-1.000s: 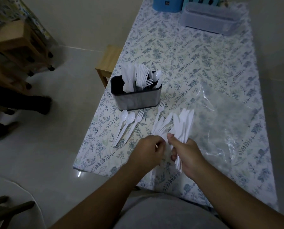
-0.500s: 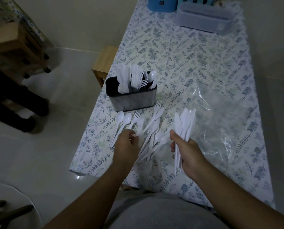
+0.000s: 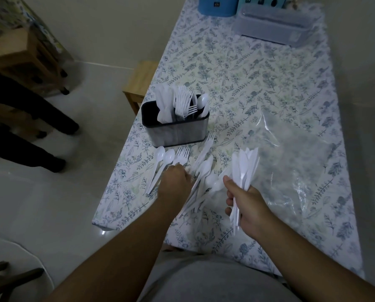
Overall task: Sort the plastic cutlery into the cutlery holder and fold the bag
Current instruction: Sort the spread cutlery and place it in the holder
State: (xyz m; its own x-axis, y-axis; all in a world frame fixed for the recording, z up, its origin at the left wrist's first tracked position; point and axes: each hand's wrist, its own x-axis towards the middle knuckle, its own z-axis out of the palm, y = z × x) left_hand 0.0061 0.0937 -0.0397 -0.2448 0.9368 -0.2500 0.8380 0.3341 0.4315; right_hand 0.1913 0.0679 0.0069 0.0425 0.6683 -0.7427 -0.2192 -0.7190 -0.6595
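Far left on the floral table (image 3: 258,68), near its edge: two white spoons (image 3: 160,164) lying side by side, and just beside them two forks (image 3: 182,154) with tines toward the cutlery holder (image 3: 175,131). Behind these, standing upright, holding knives at left, forks in the middle, spoons at right. Next, the left hand (image 3: 176,182), knuckles up, laid over the handles of the forks; fingers curled under and hidden, so impossible to tell if gripping one. Just right of it, a loose heap of spoons and forks (image 3: 200,171) spread on the cloth. Further right, the right hand (image 3: 245,203), raised a little, closed around a bundle of knives (image 3: 244,164), blades pointing away and fanned. At far right, the clear plastic bag (image 3: 295,162), flat and unfolded on the table. Far end: blue box (image 3: 217,5), grey container (image 3: 276,27).
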